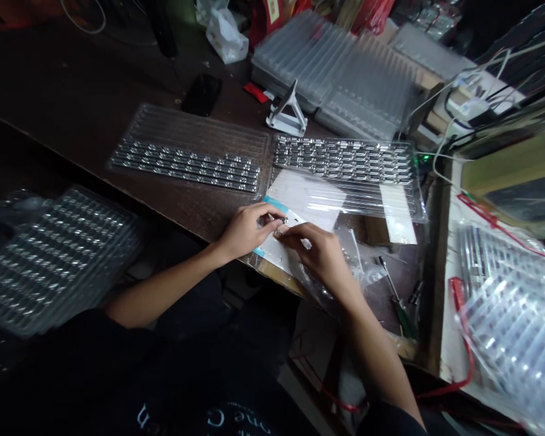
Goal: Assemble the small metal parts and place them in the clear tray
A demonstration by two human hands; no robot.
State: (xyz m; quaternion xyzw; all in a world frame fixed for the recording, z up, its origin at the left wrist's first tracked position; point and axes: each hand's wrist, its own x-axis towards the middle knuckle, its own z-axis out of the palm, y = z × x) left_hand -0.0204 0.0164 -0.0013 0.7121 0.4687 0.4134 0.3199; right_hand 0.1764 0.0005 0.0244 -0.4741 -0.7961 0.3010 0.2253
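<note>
Both hands meet over a white sheet (277,255) with blue tape at the table's front edge. My left hand (249,229) pinches a small shiny metal part (283,220) between thumb and fingertips. Close on its right, my right hand (315,248) has its fingers closed at the same spot; what they hold is too small to make out. Behind the hands lie two clear ribbed trays: the left tray (200,130) carries rows of small metal parts in its front half, the right tray (318,192) in its back half.
Stacked clear trays (309,54) and a white stand (287,118) are at the back, near a dark phone (202,95). A green-handled screwdriver (404,318) lies at the right. More filled trays (49,260) are at the lower left, others (518,327) at the far right.
</note>
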